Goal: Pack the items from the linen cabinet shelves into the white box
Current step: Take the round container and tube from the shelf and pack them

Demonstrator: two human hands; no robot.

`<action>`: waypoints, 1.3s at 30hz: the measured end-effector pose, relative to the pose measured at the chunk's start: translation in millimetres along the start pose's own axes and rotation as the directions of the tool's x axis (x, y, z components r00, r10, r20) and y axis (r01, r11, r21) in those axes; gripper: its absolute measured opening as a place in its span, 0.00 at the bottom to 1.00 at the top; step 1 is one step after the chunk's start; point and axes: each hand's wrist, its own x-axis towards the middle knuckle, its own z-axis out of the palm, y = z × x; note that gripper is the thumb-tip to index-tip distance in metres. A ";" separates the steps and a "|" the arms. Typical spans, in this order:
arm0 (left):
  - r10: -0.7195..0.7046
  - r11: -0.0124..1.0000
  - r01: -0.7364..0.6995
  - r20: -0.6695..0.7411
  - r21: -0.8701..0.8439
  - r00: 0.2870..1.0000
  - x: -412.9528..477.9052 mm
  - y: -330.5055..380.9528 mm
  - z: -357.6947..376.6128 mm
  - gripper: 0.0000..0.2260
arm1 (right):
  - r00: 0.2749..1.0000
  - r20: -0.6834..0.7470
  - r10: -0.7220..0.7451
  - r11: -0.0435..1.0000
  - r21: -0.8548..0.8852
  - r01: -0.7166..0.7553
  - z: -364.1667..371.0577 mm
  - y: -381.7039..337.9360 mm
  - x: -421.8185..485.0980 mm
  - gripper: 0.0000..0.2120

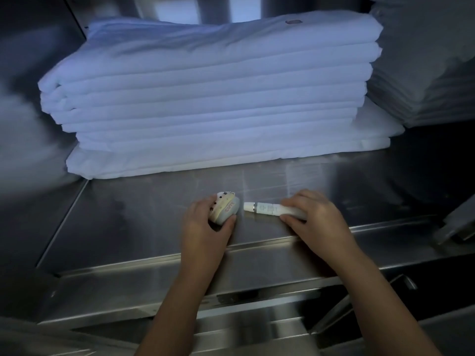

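Note:
On the steel shelf (133, 227) of the cabinet, my left hand (205, 227) is closed around a small rounded grey and cream case (226, 206) with a cartoon face on it. My right hand (313, 214) grips a white tube (267, 208) that lies on the shelf, its cap pointing left toward the case. A tall stack of folded white linens (210, 98) fills the back of the shelf behind both hands. The white box is not in view.
A second pile of folded white linens (424, 60) stands at the right. The steel side wall (33, 98) closes the left. The shelf's front lip (257, 255) runs under my wrists, with another steel ledge below.

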 end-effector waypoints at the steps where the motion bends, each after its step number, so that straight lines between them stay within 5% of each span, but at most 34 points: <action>1: -0.001 1.000 0.001 -0.001 -0.009 1.000 -0.7 -0.4 -0.2 0.19 | 1.000 -0.001 0.010 1.000 -0.002 -0.010 -0.3 -1.2 -1.0 0.08; 10: 0.010 0.978 -0.005 0.023 -0.208 1.000 -9.6 1.4 -8.3 0.19 | 0.981 -0.148 0.128 0.991 -0.011 -0.132 0.5 -15.5 -24.6 0.07; 20: 0.183 0.886 -0.077 0.192 -0.456 0.964 -54.0 5.6 -35.1 0.23 | 0.858 -0.351 0.375 0.917 0.005 -0.399 -25.9 -73.7 -97.0 0.07; 28: 0.309 0.843 -0.070 0.373 -0.534 0.875 -111.5 -0.7 -50.9 0.22 | 0.689 -0.491 0.533 0.788 -0.008 -0.616 -30.2 -127.6 -188.4 0.06; 39: 0.574 0.731 -0.100 0.530 -0.675 0.624 -222.0 58.9 -32.3 0.19 | 0.380 -0.701 0.604 0.558 0.032 -0.829 -90.1 -172.5 -330.0 0.05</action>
